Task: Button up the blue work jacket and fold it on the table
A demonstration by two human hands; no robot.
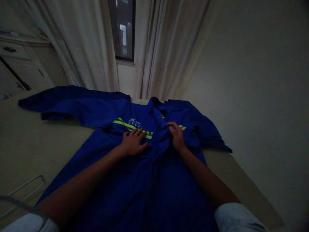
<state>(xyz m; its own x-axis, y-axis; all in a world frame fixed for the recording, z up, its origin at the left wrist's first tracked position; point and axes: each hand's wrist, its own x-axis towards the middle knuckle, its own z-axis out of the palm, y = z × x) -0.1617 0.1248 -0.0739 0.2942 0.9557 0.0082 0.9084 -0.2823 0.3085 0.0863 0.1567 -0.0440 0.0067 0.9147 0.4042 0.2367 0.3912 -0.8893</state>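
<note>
A big blue work jacket [154,183] lies flat on a beige table [29,145]. Its collar [155,108] points away from the person, and its front faces up. Two bare hands are working on the middle of the jacket, up near the chest.

The left hand [132,141] is open. It lies flat with the fingers spread, and the fingertips rest on a shiny yellow-green stripe [131,126]. It presses on the cloth but does not grab it.

The right hand [177,137] is more closed. Its fingers curl down by the front edge of the jacket, just under the collar, and seem to pinch the blue cloth.

One jacket sleeve [72,106] reaches far out to the left on the table. The other sleeve [207,132] is bunched up on the right, and its end hangs near the table edge. Small white writing [134,121] sits on the chest above the stripe.

A thin wire hanger [26,196] lies on the table near the person's left arm. Pale curtains [82,48] hang behind the table, around a dark window [123,32].
</note>
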